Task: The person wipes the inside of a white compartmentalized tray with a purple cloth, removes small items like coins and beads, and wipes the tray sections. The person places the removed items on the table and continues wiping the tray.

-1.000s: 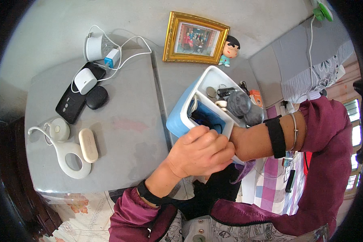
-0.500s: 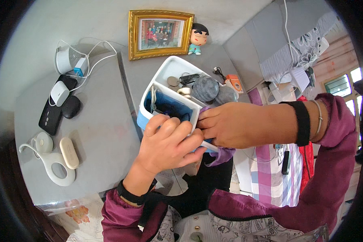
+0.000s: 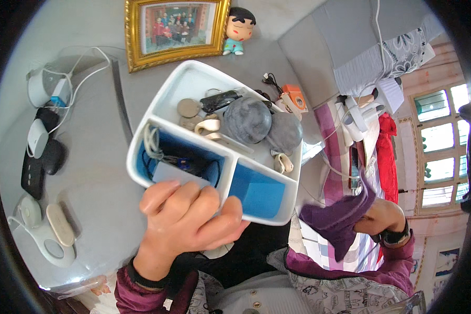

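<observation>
Head, box (image 3: 230, 175) in left hand (image 3: 182, 221), cloth (image 3: 336, 222) in right (image 3: 383, 216)

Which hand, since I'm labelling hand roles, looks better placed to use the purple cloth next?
Probably the right hand: it already holds the purple cloth, apart from the box, while the left hand grips the box's near side.
</observation>
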Action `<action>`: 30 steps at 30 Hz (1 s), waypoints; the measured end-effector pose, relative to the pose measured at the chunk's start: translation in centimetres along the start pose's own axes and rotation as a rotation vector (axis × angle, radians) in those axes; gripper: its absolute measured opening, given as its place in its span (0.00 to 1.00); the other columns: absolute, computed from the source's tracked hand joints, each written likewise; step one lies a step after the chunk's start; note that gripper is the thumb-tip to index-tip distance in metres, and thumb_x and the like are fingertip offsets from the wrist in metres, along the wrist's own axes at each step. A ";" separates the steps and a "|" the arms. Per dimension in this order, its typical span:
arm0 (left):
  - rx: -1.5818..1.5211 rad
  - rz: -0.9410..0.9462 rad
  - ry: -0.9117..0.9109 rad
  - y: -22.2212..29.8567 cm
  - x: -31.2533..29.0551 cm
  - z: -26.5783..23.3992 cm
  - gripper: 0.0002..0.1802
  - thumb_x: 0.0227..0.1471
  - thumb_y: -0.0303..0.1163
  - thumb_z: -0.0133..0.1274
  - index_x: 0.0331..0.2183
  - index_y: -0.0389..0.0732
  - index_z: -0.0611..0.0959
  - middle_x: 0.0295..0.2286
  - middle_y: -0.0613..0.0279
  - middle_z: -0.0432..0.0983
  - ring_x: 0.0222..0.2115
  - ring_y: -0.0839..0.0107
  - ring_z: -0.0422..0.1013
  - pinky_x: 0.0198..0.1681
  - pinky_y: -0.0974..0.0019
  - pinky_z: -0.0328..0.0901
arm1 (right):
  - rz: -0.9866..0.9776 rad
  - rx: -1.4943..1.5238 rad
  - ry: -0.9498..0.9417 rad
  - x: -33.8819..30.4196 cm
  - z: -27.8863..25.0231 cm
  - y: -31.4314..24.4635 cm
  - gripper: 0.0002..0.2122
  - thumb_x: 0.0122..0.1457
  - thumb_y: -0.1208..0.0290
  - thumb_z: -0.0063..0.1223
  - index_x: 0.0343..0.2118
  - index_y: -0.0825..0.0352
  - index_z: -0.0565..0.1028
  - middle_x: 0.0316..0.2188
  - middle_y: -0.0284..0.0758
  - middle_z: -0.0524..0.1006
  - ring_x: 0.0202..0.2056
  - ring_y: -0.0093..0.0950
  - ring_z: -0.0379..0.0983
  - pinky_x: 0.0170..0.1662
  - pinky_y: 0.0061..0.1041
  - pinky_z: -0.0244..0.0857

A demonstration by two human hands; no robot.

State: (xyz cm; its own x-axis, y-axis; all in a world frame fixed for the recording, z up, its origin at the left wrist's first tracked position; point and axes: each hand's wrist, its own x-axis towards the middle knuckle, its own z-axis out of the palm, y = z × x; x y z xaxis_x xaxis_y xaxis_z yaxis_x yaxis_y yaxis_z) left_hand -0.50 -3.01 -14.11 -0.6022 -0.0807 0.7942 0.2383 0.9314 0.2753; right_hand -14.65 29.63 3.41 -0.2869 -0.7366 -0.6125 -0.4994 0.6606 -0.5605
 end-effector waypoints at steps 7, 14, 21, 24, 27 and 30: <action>0.117 0.030 -0.077 0.1 -0.2 -0.4 0.12 0.45 0.56 0.53 0.27 0.67 0.69 0.29 0.77 0.59 0.28 0.78 0.60 0.47 0.60 0.49 | -0.127 -0.252 0.298 3.1 -1.0 -2.0 0.23 0.42 0.69 0.65 0.45 0.66 0.79 0.36 0.42 0.76 0.34 0.40 0.76 0.38 0.35 0.70; 0.128 0.080 -0.074 -0.3 -0.3 -0.1 0.13 0.48 0.59 0.51 0.26 0.65 0.70 0.30 0.75 0.61 0.30 0.75 0.60 0.46 0.58 0.50 | -0.573 -0.599 0.155 10.2 -1.5 -5.8 0.27 0.51 0.53 0.63 0.51 0.65 0.77 0.40 0.32 0.76 0.36 0.25 0.70 0.37 0.24 0.62; 0.104 0.030 -0.038 0.0 -0.4 0.1 0.08 0.44 0.53 0.52 0.25 0.68 0.71 0.27 0.78 0.61 0.26 0.80 0.61 0.45 0.61 0.50 | -0.503 -1.071 -0.250 13.5 -1.6 -10.0 0.22 0.55 0.61 0.54 0.51 0.66 0.78 0.41 0.26 0.78 0.40 0.22 0.68 0.41 0.20 0.59; 0.100 0.051 -0.037 -0.2 -0.3 0.1 0.08 0.42 0.51 0.53 0.26 0.67 0.71 0.26 0.78 0.62 0.26 0.81 0.63 0.45 0.61 0.51 | -0.453 -1.057 -0.407 14.9 -1.6 -10.8 0.19 0.55 0.65 0.51 0.48 0.68 0.78 0.34 0.24 0.77 0.39 0.23 0.68 0.41 0.21 0.61; 0.105 0.137 -0.058 -0.6 -0.3 -0.1 0.19 0.51 0.64 0.52 0.25 0.61 0.73 0.31 0.72 0.65 0.34 0.70 0.63 0.44 0.56 0.53 | -0.414 -1.068 -0.470 15.4 -1.4 -11.0 0.17 0.54 0.66 0.52 0.44 0.68 0.79 0.30 0.22 0.76 0.39 0.23 0.69 0.40 0.21 0.62; 0.083 0.133 -0.042 -0.6 -0.2 -0.1 0.19 0.50 0.63 0.52 0.26 0.61 0.74 0.31 0.72 0.65 0.35 0.69 0.63 0.45 0.56 0.53 | -0.429 -1.017 -0.391 14.6 -1.6 -11.2 0.14 0.53 0.65 0.53 0.40 0.66 0.79 0.30 0.24 0.75 0.38 0.24 0.69 0.38 0.23 0.63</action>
State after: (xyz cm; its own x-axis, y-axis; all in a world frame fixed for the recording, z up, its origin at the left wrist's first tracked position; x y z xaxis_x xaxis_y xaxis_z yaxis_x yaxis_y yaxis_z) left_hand -0.47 -3.58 -14.42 -0.6012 0.0589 0.7969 0.2551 0.9592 0.1216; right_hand -14.51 11.25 1.62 0.2469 -0.6590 -0.7104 -0.9688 -0.1823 -0.1676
